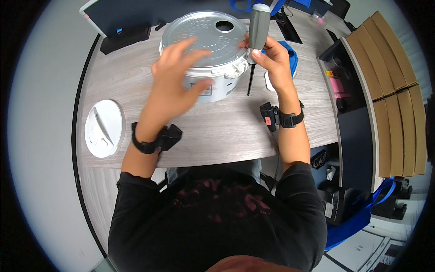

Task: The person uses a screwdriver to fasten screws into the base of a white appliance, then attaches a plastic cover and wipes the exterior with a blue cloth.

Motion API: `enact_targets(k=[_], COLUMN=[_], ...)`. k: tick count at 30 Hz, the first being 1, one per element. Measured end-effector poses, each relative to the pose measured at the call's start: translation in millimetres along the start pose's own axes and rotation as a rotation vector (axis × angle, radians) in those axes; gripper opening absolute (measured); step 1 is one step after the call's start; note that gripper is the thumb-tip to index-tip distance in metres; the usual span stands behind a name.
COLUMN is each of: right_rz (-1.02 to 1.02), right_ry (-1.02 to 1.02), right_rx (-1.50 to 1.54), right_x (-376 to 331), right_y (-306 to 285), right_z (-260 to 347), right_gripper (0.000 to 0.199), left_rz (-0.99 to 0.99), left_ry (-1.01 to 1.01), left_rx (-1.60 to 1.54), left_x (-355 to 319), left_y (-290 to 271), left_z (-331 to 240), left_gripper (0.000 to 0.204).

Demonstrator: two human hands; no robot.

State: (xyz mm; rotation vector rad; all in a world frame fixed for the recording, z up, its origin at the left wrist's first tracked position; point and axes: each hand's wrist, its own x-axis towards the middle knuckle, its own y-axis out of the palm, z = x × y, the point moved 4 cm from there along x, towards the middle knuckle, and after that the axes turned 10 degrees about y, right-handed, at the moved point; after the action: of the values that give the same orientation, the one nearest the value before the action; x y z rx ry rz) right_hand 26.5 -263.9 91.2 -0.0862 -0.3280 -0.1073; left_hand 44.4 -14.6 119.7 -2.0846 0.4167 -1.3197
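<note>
A round white tub-shaped appliance [217, 90] stands on the desk in front of me. Its grey disc-shaped top [204, 31] has rings of small marks and one dark round opening. My right hand [276, 59] holds a screwdriver [259, 27] upright at the appliance's right side. The grey handle points up and the dark shaft points down, its tip apart from the desk. Over the near left of the appliance, my left hand [174, 84] has its fingers spread, holding nothing and slightly blurred. It covers part of the rim and wall.
A white oval plastic part [103, 129] lies at the desk's left. Behind the appliance stands a monitor [136, 16], with a black case [125, 40] at its foot. Blue cloth [290, 56] lies beyond my right hand. A shelf with brown cardboard boxes [385, 59] borders the right.
</note>
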Motion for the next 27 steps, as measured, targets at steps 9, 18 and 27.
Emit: enact_targets(k=[9,18,27], right_rz=[0.033,-0.143,-0.186], right_ry=[-0.042,-0.105,0.524], right_rx=[-0.099,0.040,-0.120], right_x=[-11,-11,2], right_y=[3,8,-20], right_z=[0,-6,-81], right_gripper=[0.035,0.022,0.025], left_rz=[0.104,0.017,-0.156], left_ry=[0.085,0.158,0.107], left_rx=[-0.041,0.031,0.037], left_x=[4,-4,-7], left_y=[14,6,1], left_z=[32,91,71], left_gripper=[0.041,0.036,0.028])
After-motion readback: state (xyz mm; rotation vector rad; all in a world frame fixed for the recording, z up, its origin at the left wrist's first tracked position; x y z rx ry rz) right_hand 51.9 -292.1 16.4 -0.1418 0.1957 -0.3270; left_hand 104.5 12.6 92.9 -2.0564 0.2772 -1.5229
